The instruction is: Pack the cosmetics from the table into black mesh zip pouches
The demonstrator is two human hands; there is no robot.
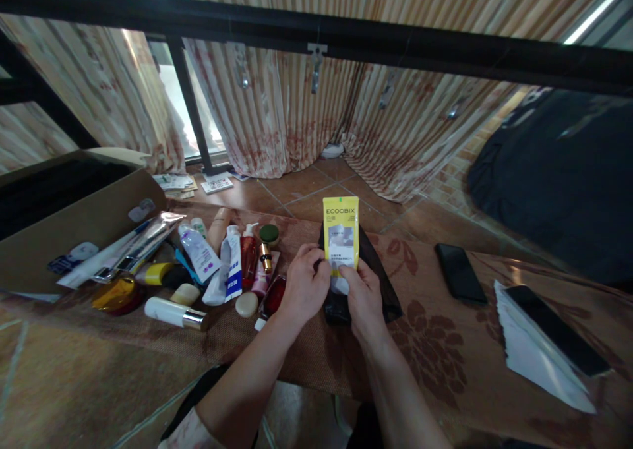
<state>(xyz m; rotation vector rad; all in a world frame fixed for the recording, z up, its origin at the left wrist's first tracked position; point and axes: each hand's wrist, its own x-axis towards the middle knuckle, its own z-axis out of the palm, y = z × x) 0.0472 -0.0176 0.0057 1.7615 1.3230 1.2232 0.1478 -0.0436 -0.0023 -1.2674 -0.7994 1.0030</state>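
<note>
A yellow tube (341, 218) with a white cap end and "ECOOBIX" printed on it stands upright over a black mesh bag (380, 264). My right hand (366, 297) grips its lower part, thumb across the front. My left hand (307, 281) is closed, its curled fingers at the bag's left edge, close beside the tube; the fingertips are partly hidden. Left of my hands lie a dark red bottle (274, 296), a gold-capped dropper bottle (266, 258), a red pump bottle (248, 254) and a white-and-blue tube (233, 264).
A cardboard box (148, 195) stands at the far left, with more tubes, jars and a white bottle (171, 312) near it. On the right lie a black phone (459, 274), a second phone (556, 330) and white paper (534, 363). A dark metal bar (346, 37) crosses ahead, before curtains.
</note>
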